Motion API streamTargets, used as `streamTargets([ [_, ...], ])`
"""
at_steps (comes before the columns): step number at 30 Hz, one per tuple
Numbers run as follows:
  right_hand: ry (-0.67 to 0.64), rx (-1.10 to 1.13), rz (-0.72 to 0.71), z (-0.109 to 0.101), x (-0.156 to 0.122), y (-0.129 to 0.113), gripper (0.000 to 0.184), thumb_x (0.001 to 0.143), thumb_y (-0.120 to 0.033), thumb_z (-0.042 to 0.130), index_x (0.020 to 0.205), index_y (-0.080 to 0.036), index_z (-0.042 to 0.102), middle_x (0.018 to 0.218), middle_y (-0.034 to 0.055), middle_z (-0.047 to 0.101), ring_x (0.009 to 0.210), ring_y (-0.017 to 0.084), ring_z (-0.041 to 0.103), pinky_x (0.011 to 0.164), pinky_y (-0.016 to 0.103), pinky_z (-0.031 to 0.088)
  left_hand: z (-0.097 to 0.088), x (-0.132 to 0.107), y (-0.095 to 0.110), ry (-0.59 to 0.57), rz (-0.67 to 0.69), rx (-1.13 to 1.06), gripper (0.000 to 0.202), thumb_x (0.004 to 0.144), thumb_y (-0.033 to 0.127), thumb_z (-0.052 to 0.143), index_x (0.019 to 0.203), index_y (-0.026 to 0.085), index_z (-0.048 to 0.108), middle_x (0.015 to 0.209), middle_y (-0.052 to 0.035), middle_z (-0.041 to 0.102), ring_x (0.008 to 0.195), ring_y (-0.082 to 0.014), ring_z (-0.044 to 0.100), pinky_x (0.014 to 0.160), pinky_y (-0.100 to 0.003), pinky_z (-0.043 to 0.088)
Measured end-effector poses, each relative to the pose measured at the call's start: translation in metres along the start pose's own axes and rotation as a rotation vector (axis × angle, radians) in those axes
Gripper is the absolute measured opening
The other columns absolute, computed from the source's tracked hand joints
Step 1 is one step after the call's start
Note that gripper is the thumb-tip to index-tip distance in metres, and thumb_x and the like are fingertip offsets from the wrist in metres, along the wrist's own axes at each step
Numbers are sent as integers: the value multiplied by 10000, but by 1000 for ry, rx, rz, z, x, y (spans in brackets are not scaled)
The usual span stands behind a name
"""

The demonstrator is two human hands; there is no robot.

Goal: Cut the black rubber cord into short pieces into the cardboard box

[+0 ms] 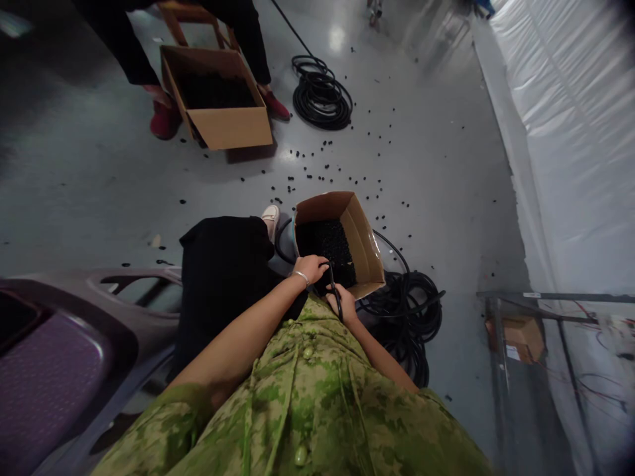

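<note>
My left hand (311, 268), with a bracelet at the wrist, is closed in a pinch on one end of a black hose (333, 277). My right hand (343, 303) is wrapped round the same hose lower down, close to my shirt. Whether a small tool is also in my fingers cannot be made out. Both hands are over the near edge of an open cardboard box (364, 248). Many small black pieces (328, 241) fill the bottom of this box.
Coils of black hose (421, 301) lie right of the box, and another coil (322, 99) lies farther off. A seated person's legs (243, 39) flank a second cardboard box (231, 129). Black bits dot the floor. A purple-grey moulded chair (54, 377) stands left; a metal frame (540, 297) stands right.
</note>
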State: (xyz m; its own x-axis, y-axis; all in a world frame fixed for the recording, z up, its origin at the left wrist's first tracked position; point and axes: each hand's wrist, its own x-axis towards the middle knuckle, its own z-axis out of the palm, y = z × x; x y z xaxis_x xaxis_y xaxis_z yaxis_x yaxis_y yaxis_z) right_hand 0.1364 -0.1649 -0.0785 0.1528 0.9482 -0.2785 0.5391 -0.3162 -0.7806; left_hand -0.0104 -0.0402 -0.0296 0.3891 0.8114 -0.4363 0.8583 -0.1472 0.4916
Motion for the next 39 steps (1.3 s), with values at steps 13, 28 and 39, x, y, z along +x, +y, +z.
streamTargets([
  [13,-38,65,17,-5,-2,-6,292,744,-309,568,980,-212,710,819,5,713,752,197,640,757,285,493,-2,-4,3,14,9,30,351,941,389,495,1212,336,711,1195,-27,735,1149,-239,637,962,-346,439],
  [28,-40,95,47,-7,-4,-8,323,732,-306,546,994,-202,704,739,-3,680,682,169,612,685,252,477,-4,-7,6,16,2,47,364,955,377,457,1213,301,702,1192,-64,727,1136,-254,630,945,-377,429],
  [39,-48,82,29,-9,-4,-11,298,755,-310,559,993,-205,706,741,-10,674,696,182,615,697,266,479,-5,-7,7,14,-5,54,352,960,375,460,1213,309,697,1195,-57,722,1142,-245,624,943,-367,411],
])
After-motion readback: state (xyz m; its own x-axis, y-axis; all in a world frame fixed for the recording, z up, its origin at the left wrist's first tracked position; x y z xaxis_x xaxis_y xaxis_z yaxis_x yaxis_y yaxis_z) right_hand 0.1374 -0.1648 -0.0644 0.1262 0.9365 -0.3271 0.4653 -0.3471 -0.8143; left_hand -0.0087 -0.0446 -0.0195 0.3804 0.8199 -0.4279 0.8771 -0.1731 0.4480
